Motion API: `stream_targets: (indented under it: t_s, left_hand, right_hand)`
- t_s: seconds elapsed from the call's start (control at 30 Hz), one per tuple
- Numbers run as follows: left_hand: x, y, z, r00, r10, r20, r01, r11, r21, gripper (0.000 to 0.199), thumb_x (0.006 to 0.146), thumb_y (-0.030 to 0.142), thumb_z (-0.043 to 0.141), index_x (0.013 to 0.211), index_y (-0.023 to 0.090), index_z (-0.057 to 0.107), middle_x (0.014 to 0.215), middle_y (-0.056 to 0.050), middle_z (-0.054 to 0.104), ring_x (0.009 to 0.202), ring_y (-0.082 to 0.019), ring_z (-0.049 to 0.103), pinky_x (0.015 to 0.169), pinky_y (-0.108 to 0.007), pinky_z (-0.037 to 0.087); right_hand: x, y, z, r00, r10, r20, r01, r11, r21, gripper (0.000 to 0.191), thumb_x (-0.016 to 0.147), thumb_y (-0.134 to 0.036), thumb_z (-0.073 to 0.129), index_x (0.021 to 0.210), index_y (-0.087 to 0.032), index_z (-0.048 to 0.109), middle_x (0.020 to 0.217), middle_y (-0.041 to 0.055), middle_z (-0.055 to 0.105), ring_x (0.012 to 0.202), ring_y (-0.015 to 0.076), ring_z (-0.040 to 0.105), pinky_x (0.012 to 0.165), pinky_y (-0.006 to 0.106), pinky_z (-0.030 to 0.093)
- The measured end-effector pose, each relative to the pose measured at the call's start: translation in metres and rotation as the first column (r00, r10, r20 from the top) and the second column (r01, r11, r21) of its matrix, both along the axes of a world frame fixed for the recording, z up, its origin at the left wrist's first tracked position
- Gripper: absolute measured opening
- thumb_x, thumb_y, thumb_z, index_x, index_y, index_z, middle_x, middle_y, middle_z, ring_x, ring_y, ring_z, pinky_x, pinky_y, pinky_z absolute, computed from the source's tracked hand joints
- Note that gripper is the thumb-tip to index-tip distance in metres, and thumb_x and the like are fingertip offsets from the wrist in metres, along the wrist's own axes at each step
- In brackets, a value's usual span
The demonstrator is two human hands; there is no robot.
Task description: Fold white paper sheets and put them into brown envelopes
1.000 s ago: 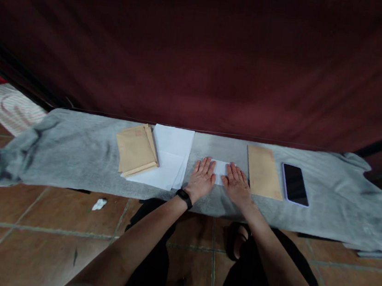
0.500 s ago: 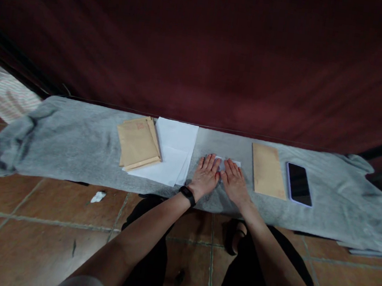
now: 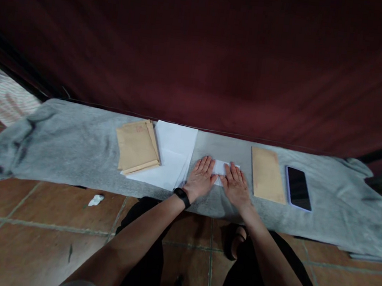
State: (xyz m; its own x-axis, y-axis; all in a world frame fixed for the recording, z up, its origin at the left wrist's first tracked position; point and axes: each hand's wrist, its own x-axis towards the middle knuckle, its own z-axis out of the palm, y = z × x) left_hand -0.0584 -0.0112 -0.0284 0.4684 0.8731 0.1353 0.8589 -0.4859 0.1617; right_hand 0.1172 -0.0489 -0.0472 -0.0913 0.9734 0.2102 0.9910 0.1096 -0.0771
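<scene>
A small folded piece of white paper (image 3: pixel 220 167) lies flat on the grey cloth, partly covered by both hands. My left hand (image 3: pixel 201 177) rests palm down at its left side, fingers stretched out. On the right side my right hand (image 3: pixel 236 185) also lies flat with its fingers extended. Left of my left hand is a stack of white paper sheets (image 3: pixel 176 139), overlapped by several brown envelopes (image 3: pixel 137 145). A single brown envelope (image 3: pixel 268 174) lies to the right of my right hand.
A phone (image 3: pixel 298 188) with a lilac edge lies beyond the single envelope. Grey cloth (image 3: pixel 68 146) covers the long, narrow bench. Dark red fabric (image 3: pixel 200 70) hangs behind it. A crumpled white scrap (image 3: pixel 95 200) is on the tiled floor.
My hands have moved apart a little, left hand leftward and right hand slightly rightward, showing more of the folded paper. The whole view has shifted slightly.
</scene>
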Motion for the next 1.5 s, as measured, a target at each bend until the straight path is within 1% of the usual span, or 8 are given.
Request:
stream_targets:
  t_s: [0.23, 0.43, 0.53, 0.63, 0.73, 1.1, 1.4, 1.5]
  left_hand:
    - [-0.004, 0.005, 0.001, 0.998, 0.051, -0.034, -0.052, 0.998, -0.032, 0.064, 0.103, 0.042, 0.033, 0.155, 0.006, 0.030, 0.163, -0.016, 0.029, 0.153, -0.027, 0.021, 0.125, -0.044, 0.018]
    - [-0.004, 0.004, 0.002, 0.998, 0.057, -0.031, -0.057, 0.998, -0.014, 0.064, 0.103, 0.042, 0.033, 0.155, 0.004, 0.030, 0.162, -0.018, 0.029, 0.152, -0.028, 0.024, 0.124, -0.046, 0.018]
    - [-0.003, 0.003, 0.002, 0.998, 0.059, -0.035, -0.059, 0.998, -0.012, 0.065, 0.102, 0.042, 0.033, 0.154, 0.004, 0.030, 0.162, -0.019, 0.030, 0.152, -0.029, 0.024, 0.124, -0.046, 0.018]
    - [-0.002, 0.004, 0.001, 0.998, 0.053, -0.034, -0.053, 0.999, 0.001, 0.064, 0.103, 0.042, 0.033, 0.154, 0.004, 0.031, 0.162, -0.018, 0.029, 0.152, -0.029, 0.024, 0.123, -0.047, 0.018]
    - [-0.003, 0.004, 0.001, 0.999, 0.020, -0.030, -0.020, 1.000, 0.009, 0.060, 0.103, 0.040, 0.032, 0.155, 0.009, 0.032, 0.163, -0.015, 0.029, 0.153, -0.028, 0.023, 0.123, -0.049, 0.018]
    - [-0.007, 0.007, 0.005, 0.998, -0.006, -0.055, 0.005, 1.000, -0.013, 0.059, 0.103, 0.043, 0.033, 0.154, 0.013, 0.036, 0.162, -0.014, 0.032, 0.152, -0.028, 0.025, 0.123, -0.049, 0.019]
    - [-0.006, 0.017, 0.008, 0.998, -0.051, -0.037, 0.051, 0.999, -0.009, 0.055, 0.103, 0.038, 0.035, 0.150, 0.010, 0.040, 0.156, -0.018, 0.042, 0.147, -0.030, 0.033, 0.121, -0.049, 0.022]
    - [-0.005, 0.021, 0.014, 0.999, -0.047, -0.011, 0.047, 0.999, 0.004, 0.051, 0.104, 0.035, 0.032, 0.148, 0.013, 0.042, 0.151, -0.017, 0.048, 0.141, -0.029, 0.042, 0.117, -0.047, 0.029]
  right_hand:
    - [0.014, -0.001, -0.002, 0.998, -0.056, -0.014, 0.056, 0.998, -0.019, 0.059, 0.105, -0.043, 0.033, 0.155, -0.013, 0.034, 0.162, 0.0147, 0.032, 0.147, 0.0281, 0.035, 0.119, 0.046, 0.027]
    - [0.014, -0.001, 0.002, 0.999, -0.044, -0.016, 0.044, 0.999, -0.001, 0.061, 0.105, -0.044, 0.032, 0.154, -0.009, 0.036, 0.161, 0.0175, 0.034, 0.146, 0.0312, 0.036, 0.120, 0.049, 0.026]
    - [0.010, -0.001, 0.004, 0.999, -0.004, -0.032, 0.004, 1.000, 0.021, 0.060, 0.105, -0.042, 0.030, 0.154, -0.007, 0.035, 0.161, 0.0173, 0.034, 0.148, 0.0299, 0.032, 0.120, 0.049, 0.025]
    - [0.002, -0.001, 0.004, 0.997, 0.067, -0.046, -0.066, 0.998, 0.023, 0.058, 0.106, -0.041, 0.029, 0.154, -0.012, 0.036, 0.162, 0.0142, 0.033, 0.149, 0.0264, 0.030, 0.121, 0.047, 0.024]
    - [-0.004, -0.003, 0.002, 0.995, 0.094, -0.034, -0.093, 0.996, 0.016, 0.056, 0.105, -0.043, 0.029, 0.154, -0.016, 0.039, 0.163, 0.0133, 0.032, 0.150, 0.0262, 0.030, 0.121, 0.047, 0.024]
    - [0.002, -0.002, 0.005, 1.000, 0.029, -0.011, -0.029, 0.999, -0.033, 0.055, 0.104, -0.044, 0.034, 0.155, -0.022, 0.036, 0.165, 0.0116, 0.027, 0.149, 0.0273, 0.031, 0.119, 0.047, 0.027]
    - [0.006, 0.001, 0.003, 1.000, 0.008, -0.030, -0.010, 0.997, -0.078, 0.057, 0.103, -0.045, 0.035, 0.155, -0.022, 0.036, 0.165, 0.0114, 0.026, 0.149, 0.0298, 0.030, 0.119, 0.050, 0.026]
    - [0.005, 0.001, 0.004, 0.999, 0.008, -0.034, -0.011, 0.996, -0.091, 0.058, 0.103, -0.045, 0.035, 0.156, -0.022, 0.035, 0.165, 0.0120, 0.025, 0.150, 0.0308, 0.029, 0.119, 0.051, 0.025]
